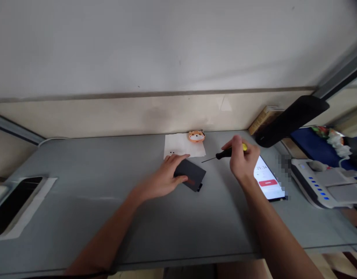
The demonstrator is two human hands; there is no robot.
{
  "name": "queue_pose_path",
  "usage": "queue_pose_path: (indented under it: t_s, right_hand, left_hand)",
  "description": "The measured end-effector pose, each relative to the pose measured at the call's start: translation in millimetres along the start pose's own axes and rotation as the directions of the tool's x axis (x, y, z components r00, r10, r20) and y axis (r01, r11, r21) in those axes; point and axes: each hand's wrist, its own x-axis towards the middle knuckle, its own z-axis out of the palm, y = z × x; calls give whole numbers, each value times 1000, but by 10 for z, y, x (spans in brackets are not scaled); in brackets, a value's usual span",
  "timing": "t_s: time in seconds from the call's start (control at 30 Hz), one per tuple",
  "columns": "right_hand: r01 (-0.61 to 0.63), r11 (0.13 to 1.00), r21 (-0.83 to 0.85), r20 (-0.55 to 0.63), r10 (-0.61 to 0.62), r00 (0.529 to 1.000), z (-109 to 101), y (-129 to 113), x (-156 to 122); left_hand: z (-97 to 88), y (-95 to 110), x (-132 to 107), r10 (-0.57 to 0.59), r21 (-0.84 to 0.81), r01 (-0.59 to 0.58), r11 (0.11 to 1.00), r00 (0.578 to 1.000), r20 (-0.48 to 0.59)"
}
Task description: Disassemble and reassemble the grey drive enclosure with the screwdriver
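Note:
My left hand (167, 176) rests on the left edge of a flat dark rectangular device (191, 174) lying on the grey table (108, 201), fingers curled around its near corner. My right hand (242, 157) is closed round a small screwdriver (225, 154) with a black and yellow handle. Its thin shaft points left, hovering just above and to the right of the device. A white paper sheet (181, 145) lies behind the device, with tiny dark specks that look like screws near its front left corner.
An orange animal-shaped figure (196, 136) sits on the paper's back edge. A lit phone (268, 179) lies right of my right hand. A black lamp head (291, 120) hangs at right, a white machine (320, 182) beyond. Another phone (12, 203) lies far left.

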Motion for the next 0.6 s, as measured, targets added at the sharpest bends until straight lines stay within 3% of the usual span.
queue_pose_path:
  t_s: [0.2, 0.4, 0.5, 0.6]
  right_hand:
    - [96, 991, -96, 161, -80, 984, -75, 58, -163]
    - [163, 984, -73, 280, -137, 950, 23, -28, -216]
    - [167, 985, -50, 268, -148, 952, 32, -33, -236]
    - [94, 995, -22, 199, -88, 976, 21, -26, -241]
  left_hand:
    - [-17, -121, 110, 33, -249, -23, 968, 999, 36]
    - [61, -97, 141, 66, -198, -69, 978, 998, -25]
    - [99, -126, 153, 72, -194, -79, 978, 996, -44]
    - [117, -147, 169, 90, -195, -99, 976, 994, -55]
